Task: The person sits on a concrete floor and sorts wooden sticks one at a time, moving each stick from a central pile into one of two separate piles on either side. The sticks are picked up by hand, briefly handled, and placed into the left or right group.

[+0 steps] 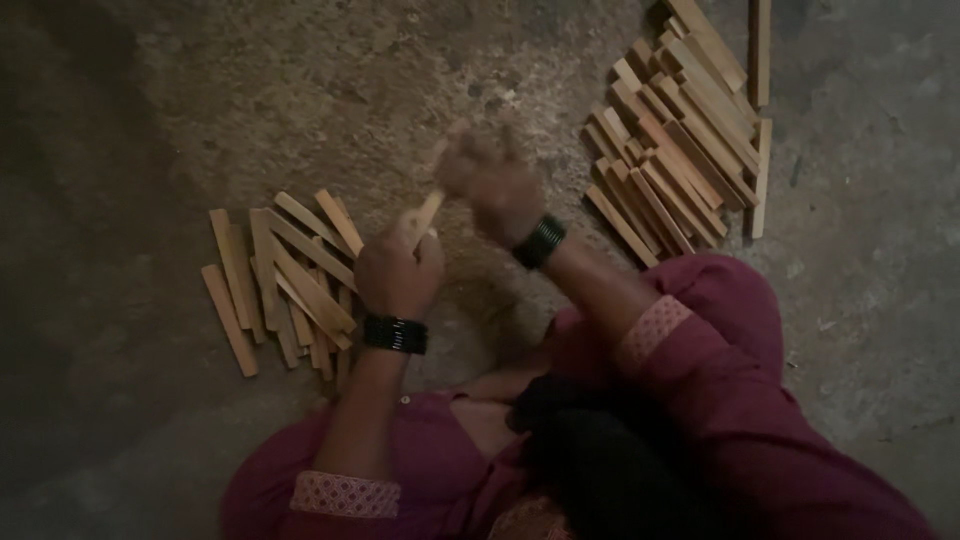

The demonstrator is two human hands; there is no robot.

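My left hand (398, 270) is closed around a short pale wooden stick (426, 213) that points up and to the right. My right hand (490, 180) hovers just beyond the stick's far end, blurred by motion, fingers curled; whether it holds anything is unclear. Both wrists wear black bangles. A loose pile of flat wooden sticks (285, 275) lies on the floor left of my left hand. A larger, neater heap of wooden sticks (680, 130) lies to the right of my right hand.
The ground is rough grey concrete floor (300, 90), dim at the left. My maroon sleeves and lap (720, 380) fill the lower frame. One single stick (761, 50) lies apart at the top right.
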